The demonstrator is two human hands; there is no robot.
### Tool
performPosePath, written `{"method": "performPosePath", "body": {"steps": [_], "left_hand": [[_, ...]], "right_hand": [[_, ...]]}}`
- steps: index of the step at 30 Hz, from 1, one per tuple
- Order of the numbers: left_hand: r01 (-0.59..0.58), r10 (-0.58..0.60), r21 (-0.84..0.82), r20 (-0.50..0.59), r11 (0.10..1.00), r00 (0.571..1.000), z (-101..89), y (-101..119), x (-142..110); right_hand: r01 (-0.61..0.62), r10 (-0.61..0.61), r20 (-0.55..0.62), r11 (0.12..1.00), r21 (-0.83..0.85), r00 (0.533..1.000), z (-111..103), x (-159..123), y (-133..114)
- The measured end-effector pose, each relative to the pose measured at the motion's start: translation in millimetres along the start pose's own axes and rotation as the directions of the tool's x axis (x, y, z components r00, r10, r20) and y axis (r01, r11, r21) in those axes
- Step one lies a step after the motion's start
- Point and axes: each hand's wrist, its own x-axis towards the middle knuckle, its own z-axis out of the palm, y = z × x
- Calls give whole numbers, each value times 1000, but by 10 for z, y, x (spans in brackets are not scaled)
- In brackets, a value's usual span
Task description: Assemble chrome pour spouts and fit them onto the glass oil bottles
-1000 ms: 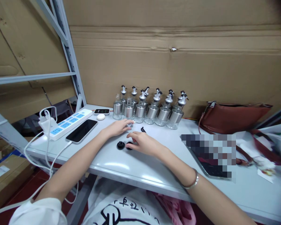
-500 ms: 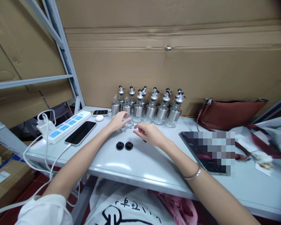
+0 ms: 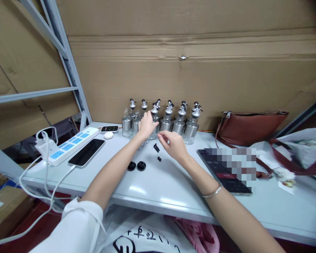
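My left hand (image 3: 147,125) is raised in front of the front row of glass bottles, its thumb apart from its fingers. It is close to a steel-banded bottle (image 3: 153,121) with a silver and black pour spout. Whether it touches the bottle is hard to see. To its right, my right hand (image 3: 173,144) hovers over the table, fingers loosely curled with no visible object in them. Below and left of that hand lie a small black lever piece (image 3: 156,148) and tiny black parts (image 3: 159,159). Two round black stoppers (image 3: 141,166) sit nearer the front; my left forearm partly covers one.
Several more bottles stand along the cardboard wall (image 3: 200,77). At left are a power strip (image 3: 73,146), a phone (image 3: 86,153) on a cable and a white round case (image 3: 109,135). A tablet (image 3: 218,175) and a brown bag (image 3: 250,128) occupy the right.
My left hand has moved up and right from the clear rings on the table to the bottles. My right hand has shifted slightly right and up, exposing the small black parts.
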Motion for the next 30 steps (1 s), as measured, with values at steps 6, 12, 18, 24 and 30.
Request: {"method": "performPosePath", "body": {"steps": [6, 12, 18, 24, 30], "left_hand": [[-12, 4, -118, -71, 993, 997, 32, 9, 6], [-427, 393, -33, -333, 904, 857, -275, 158, -232], [-662, 684, 194, -335, 724, 648, -595, -3, -703], [-617, 659, 234, -289, 752, 694, -530, -288, -888], [-673, 707, 218, -240, 707, 665, -457, -305, -919]], "right_hand": [[0, 1, -164, 1000, 6, 987, -39, 20, -36], [25, -7, -436, 999, 36, 900, -123, 69, -109], [110, 2, -455, 969, 219, 890, -196, 59, -270], [166, -129, -147, 944, 283, 981, -137, 3, -320], [126, -83, -156, 950, 285, 984, -97, -6, -369]]}}
